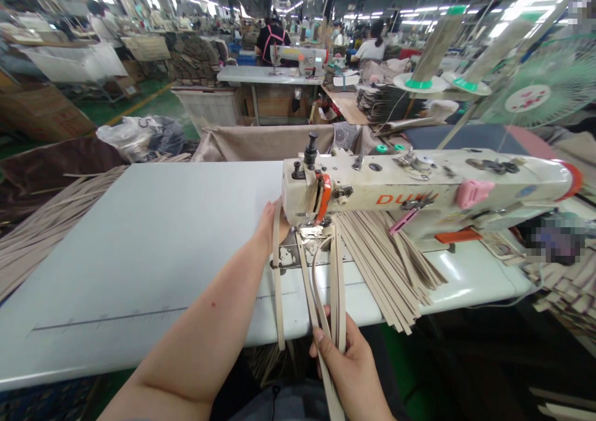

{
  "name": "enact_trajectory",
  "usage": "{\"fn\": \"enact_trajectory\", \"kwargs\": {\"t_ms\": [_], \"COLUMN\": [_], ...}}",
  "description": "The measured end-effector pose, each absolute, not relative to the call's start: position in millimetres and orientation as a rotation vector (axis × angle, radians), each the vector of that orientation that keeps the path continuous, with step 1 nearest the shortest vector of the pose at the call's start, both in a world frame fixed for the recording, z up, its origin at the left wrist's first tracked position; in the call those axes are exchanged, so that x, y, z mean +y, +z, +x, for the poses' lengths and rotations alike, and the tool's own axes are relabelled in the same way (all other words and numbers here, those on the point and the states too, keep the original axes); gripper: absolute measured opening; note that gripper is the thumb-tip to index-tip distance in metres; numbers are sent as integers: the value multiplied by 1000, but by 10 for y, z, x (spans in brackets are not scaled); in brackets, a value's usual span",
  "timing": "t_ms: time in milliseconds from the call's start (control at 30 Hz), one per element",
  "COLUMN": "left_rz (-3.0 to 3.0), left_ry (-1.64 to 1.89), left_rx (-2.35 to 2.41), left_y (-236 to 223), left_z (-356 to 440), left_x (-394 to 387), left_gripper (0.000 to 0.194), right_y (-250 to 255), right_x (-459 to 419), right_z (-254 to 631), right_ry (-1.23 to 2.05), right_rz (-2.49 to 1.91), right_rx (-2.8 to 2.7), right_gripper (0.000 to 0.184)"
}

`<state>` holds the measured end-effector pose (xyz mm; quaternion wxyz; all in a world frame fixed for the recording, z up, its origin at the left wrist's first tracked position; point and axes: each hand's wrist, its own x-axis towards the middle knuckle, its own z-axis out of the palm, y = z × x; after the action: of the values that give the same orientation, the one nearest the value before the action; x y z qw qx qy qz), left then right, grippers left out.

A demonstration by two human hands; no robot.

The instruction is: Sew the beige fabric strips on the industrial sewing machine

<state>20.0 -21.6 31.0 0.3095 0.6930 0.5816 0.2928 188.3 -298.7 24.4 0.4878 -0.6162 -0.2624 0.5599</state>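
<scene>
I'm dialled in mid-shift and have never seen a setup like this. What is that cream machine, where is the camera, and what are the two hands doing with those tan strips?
The single picture comes from a camera worn on the person's head, looking forward and down, so the two bare arms at the bottom are the person's own. The cream machine is an industrial sewing machine standing on a pale grey table. The left hand reaches up beside the needle end of the machine, touching a tan strip that hangs over the table's front edge. The right hand grips a bundle of strips running from under the presser foot down toward the person. A loose stack of strips lies fanned out under the machine's arm. Behind, other people sit at similar machines, and thread cones stand at the right.
</scene>
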Motion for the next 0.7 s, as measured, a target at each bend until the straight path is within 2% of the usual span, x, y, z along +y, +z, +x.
{"fn": "enact_trajectory", "kwargs": {"t_ms": [467,700], "left_rz": [1813,1821], "left_ry": [809,788], "left_rx": [1581,1621], "left_y": [331,295], "left_z": [204,195], "left_x": [-227,-176], "left_gripper": [37,42], "right_y": [294,24], "right_x": [-2970,-2946], "right_z": [1866,1871], "right_ry": [1356,1349], "right_rz": [-1526,-1480], "right_rx": [-630,-624], "right_gripper": [83,84]}}
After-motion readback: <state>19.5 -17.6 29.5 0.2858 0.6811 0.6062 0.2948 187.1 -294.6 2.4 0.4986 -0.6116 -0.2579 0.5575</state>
